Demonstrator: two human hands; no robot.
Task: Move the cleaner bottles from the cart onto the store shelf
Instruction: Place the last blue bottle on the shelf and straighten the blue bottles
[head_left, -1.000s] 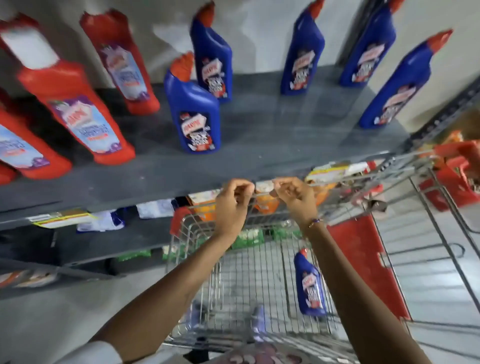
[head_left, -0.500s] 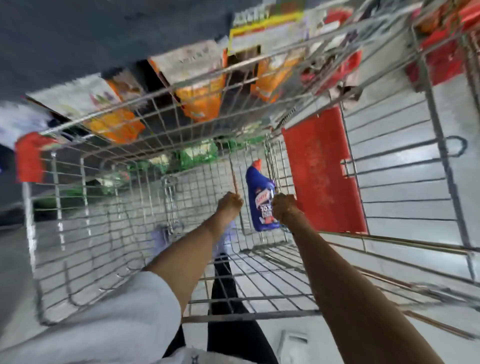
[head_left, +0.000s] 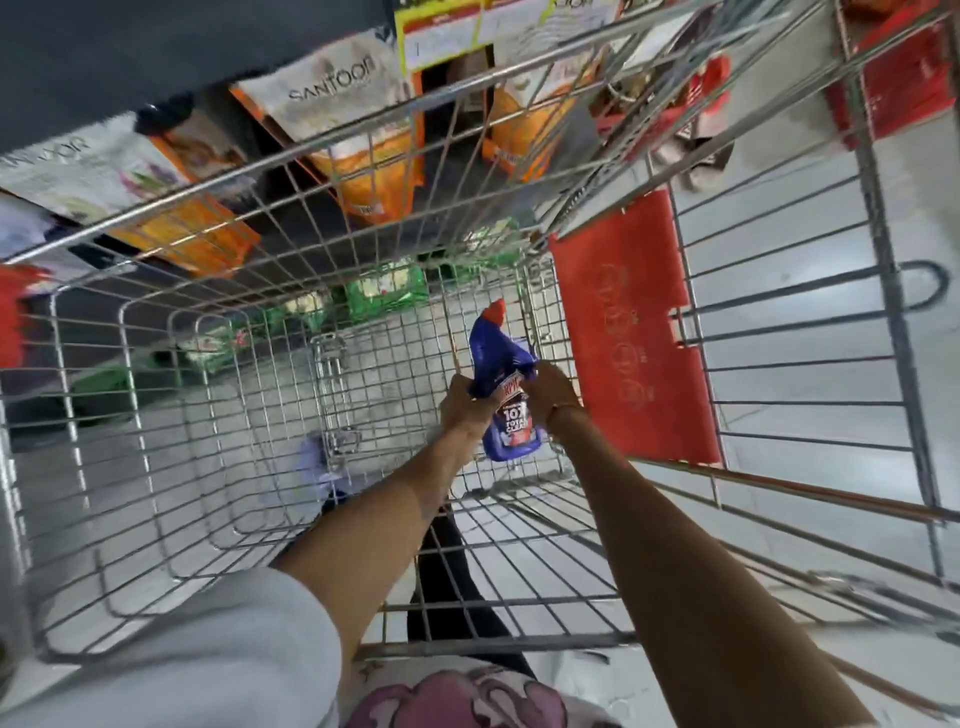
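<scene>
A blue cleaner bottle (head_left: 503, 364) with a red cap stands low inside the wire cart (head_left: 156, 415), near its right wall. My left hand (head_left: 465, 402) grips the bottle's left side and my right hand (head_left: 550, 392) grips its right side, both around the middle by the label. The dark grey store shelf (head_left: 156, 57) runs along the top left, its upper surface out of view. No other bottle shows in the cart basket.
Orange and white soap packs (head_left: 353, 119) hang under the shelf edge behind the cart's front wall. Green packs (head_left: 384, 288) lie lower down. A red cart flap (head_left: 628, 332) stands right of the bottle. A red basket (head_left: 904, 73) sits top right. The pale tiled floor shows through the wires.
The view has swung down from the shelf into the cart. Both hands left the cart's front rim, reached down inside and closed on the blue bottle.
</scene>
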